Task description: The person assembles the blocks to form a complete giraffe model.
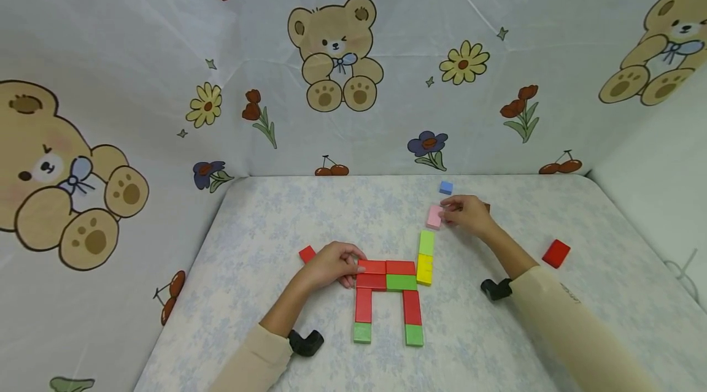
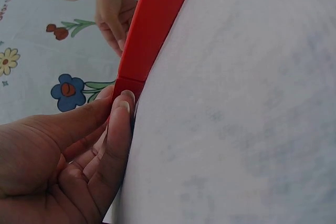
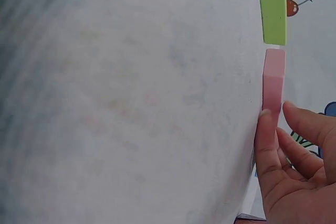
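Note:
Flat coloured blocks form a figure on the table: two rows of red and green blocks with two legs, each a red block over a green block [image 1: 362,333]. At the left end of the rows, my left hand [image 1: 332,265] pinches a red block [image 2: 125,85] between thumb and fingertips. A yellow block [image 1: 424,270] stands at the right end, with a lime green block [image 1: 426,242] above it. Beyond a small gap lies a pink block [image 1: 434,217]. My right hand [image 1: 467,215] grips its far end between thumb and fingers, as the right wrist view confirms.
A small blue block [image 1: 446,188] lies near the table's back edge. A loose red block [image 1: 556,254] is at the right, another red block [image 1: 307,254] partly behind my left hand. Something brown [image 1: 487,207] shows behind my right hand. A bear-print cloth [image 1: 397,134] hangs behind the table.

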Action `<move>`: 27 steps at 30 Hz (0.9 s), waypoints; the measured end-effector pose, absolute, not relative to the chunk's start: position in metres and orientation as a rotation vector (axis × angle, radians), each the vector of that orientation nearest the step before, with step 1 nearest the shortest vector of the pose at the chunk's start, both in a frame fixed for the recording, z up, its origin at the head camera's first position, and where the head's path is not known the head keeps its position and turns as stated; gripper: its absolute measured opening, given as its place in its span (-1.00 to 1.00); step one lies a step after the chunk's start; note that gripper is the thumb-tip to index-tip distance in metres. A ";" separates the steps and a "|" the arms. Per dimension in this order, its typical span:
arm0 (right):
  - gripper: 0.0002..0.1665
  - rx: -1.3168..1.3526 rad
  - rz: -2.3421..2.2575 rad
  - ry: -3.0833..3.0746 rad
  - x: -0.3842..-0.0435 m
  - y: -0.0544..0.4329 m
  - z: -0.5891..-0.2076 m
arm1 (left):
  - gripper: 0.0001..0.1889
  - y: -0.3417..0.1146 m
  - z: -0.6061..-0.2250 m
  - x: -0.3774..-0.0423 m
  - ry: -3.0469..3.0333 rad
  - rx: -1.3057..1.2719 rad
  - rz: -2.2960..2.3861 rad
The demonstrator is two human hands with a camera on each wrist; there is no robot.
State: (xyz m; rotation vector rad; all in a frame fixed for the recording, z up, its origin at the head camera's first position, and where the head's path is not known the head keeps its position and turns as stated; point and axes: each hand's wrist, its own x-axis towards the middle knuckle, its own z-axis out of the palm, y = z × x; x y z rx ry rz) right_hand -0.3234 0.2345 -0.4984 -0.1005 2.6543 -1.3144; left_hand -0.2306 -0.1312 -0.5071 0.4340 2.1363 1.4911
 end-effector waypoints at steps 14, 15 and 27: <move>-0.51 0.006 -1.495 2.427 -0.324 0.231 -0.499 | -0.80 -0.131 -0.508 -0.231 2.150 0.445 1.485; -0.49 -0.002 -1.488 2.423 -0.323 0.231 -0.499 | -0.80 -0.131 -0.508 -0.231 2.150 0.444 1.484; -0.55 -0.014 -1.502 2.404 -0.320 0.226 -0.498 | -0.79 -0.131 -0.504 -0.229 2.144 0.447 1.485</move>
